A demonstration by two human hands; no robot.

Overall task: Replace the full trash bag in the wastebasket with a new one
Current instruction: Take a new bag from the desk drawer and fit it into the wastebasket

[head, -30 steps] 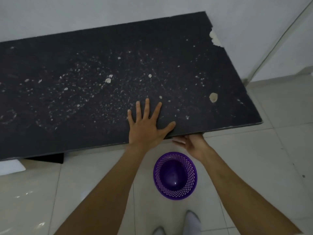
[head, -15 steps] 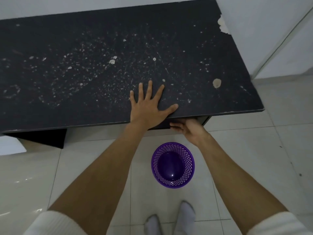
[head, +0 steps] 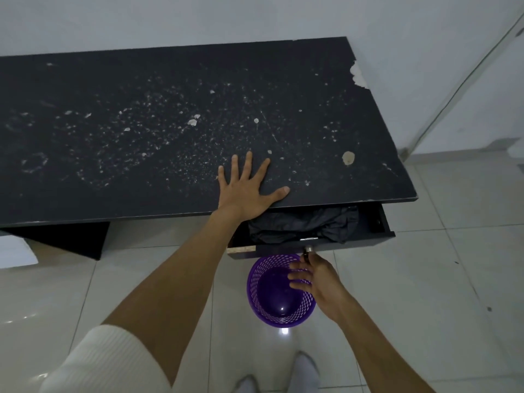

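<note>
I'm in a plain room of a home or small office — a worn black desk (head: 175, 131) with chipped, speckled laminate against a bare white wall (head: 198, 21), pale glossy floor tiles (head: 425, 279) underfoot, a purple mesh wastebasket (head: 279, 296) beside my socked feet (head: 304, 370).

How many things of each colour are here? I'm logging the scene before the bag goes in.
Black: 3, the desk, its open drawer and the crumpled bag inside.
Purple: 1, the wastebasket, no liner showing.
White: 2, the socks.
Total: 6
</note>
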